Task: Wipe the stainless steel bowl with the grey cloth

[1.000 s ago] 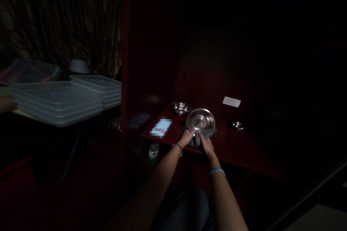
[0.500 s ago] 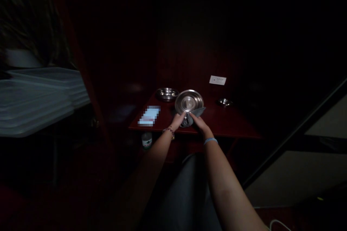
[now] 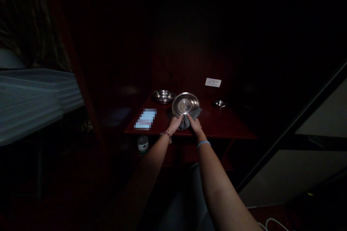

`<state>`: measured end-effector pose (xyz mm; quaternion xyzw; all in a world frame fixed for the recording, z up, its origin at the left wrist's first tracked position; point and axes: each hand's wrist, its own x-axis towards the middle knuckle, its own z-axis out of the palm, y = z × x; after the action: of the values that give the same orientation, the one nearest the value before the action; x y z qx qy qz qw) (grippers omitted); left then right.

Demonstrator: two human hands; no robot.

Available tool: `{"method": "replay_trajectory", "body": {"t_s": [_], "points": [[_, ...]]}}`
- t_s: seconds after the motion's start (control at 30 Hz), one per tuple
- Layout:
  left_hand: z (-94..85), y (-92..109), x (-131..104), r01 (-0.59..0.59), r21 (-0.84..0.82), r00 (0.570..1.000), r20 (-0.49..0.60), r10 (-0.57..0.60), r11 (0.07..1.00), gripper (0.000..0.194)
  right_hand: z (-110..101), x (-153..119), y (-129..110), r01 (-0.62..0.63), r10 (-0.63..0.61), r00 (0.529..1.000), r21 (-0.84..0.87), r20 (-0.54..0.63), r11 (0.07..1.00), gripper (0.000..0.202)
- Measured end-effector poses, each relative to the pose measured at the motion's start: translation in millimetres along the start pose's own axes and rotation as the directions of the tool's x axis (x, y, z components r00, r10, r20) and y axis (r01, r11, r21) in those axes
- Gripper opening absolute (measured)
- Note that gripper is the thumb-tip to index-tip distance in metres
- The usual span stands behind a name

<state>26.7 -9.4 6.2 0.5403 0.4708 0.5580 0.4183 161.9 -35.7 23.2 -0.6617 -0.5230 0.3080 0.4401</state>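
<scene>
"Where is the steel dish (image 3: 185, 104)?" "Above the red table (image 3: 222, 124), tilted up; left hand (image 3: 175, 124) and right hand (image 3: 195, 123) grip its near rim, fingers closed around a grey cloth (image 3: 185, 122), thumbs on top."

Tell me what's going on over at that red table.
Someone holds a shiny metal bowl tipped up, its inside facing them. The left grip is at its near rim, and the right grip is beside it with a gray cloth bunched against the bowl. On the dark red table, more metal dishware sits behind to the left and a small metal dish to the right. A bottle shows below the left edge.
</scene>
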Motion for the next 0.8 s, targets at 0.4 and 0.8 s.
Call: {"method": "replay_trajectory", "body": {"t_s": [0.4,0.8], "points": [[-1.9,4.2,-2.0,-0.018,0.019,1.000,0.010,0.018,1.000,0.021,0.9,-2.4,-5.4,-0.076,0.063,0.992,-0.117,-0.105,0.990,0.075],[-1.8,-2.3,2.4,-0.074,-0.005,0.997,0.018,0.074,0.997,0.025,1.1,0.1,-4.3,-0.085,0.073,0.991,-0.104,-0.112,0.991,0.077]]}}
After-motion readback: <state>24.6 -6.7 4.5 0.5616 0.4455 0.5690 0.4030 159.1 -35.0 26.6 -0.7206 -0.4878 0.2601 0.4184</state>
